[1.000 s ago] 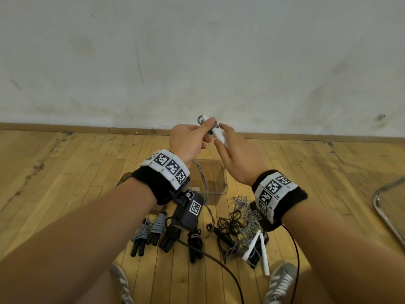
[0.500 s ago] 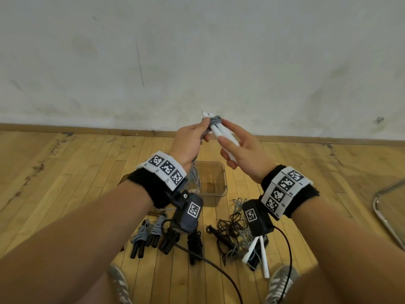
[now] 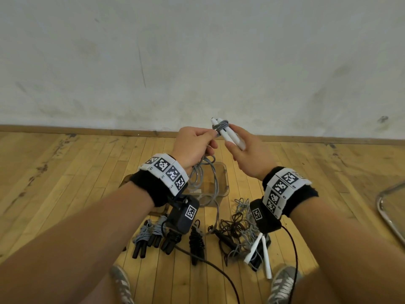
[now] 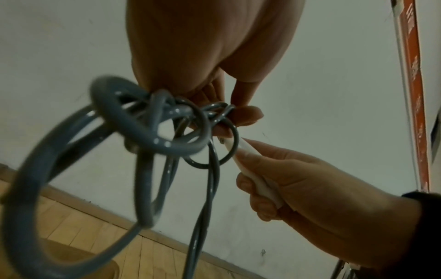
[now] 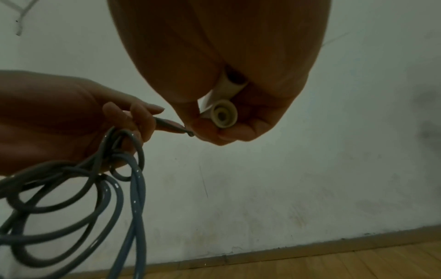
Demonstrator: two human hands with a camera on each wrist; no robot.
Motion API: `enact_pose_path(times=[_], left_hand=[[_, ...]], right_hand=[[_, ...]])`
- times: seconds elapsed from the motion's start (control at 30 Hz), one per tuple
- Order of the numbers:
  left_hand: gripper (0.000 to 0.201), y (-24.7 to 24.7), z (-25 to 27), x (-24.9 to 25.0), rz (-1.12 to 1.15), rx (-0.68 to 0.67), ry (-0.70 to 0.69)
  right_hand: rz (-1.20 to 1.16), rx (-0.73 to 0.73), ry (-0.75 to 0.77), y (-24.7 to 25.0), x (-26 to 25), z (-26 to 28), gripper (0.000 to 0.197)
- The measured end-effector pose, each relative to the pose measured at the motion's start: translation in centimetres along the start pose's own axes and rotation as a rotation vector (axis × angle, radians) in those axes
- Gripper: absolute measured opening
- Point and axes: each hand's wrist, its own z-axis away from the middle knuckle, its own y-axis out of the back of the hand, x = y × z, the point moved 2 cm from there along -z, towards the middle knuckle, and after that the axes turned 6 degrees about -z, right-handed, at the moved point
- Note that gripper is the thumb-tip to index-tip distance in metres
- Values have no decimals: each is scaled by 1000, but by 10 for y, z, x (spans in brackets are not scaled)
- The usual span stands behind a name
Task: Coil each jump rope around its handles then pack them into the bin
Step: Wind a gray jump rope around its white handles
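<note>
My right hand grips two white handles held side by side, tips pointing up toward the wall. A few turns of grey rope wrap the handles near their tips. My left hand pinches the grey rope just beside the handles, and loose loops hang from its palm. In the right wrist view the handle ends show under my curled fingers. The clear bin stands on the floor below my hands.
Coiled ropes with black handles lie on the wood floor left of my feet. A tangle of black and grey rope with white handles lies to the right. A metal frame sits at the right edge. The wall stands close ahead.
Both hands have risen slightly and turned; the handles now show more of their length, and the grey rope has gained turns near their tips.
</note>
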Motion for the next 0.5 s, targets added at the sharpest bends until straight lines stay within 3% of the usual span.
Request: enact_pose_path(times=[0.17,0.33,0.5], left_hand=[[33,-5,0,1,78,26,53],[46,-1,-5,-2,103,121,108],[40,4,-9,-5,118,180,140]], right_hand=[[257,25,104,-5,-13,10,51],[-16,-69,180,-12,-14,15,49],[-62,-75,167,-6,-15,13,51]])
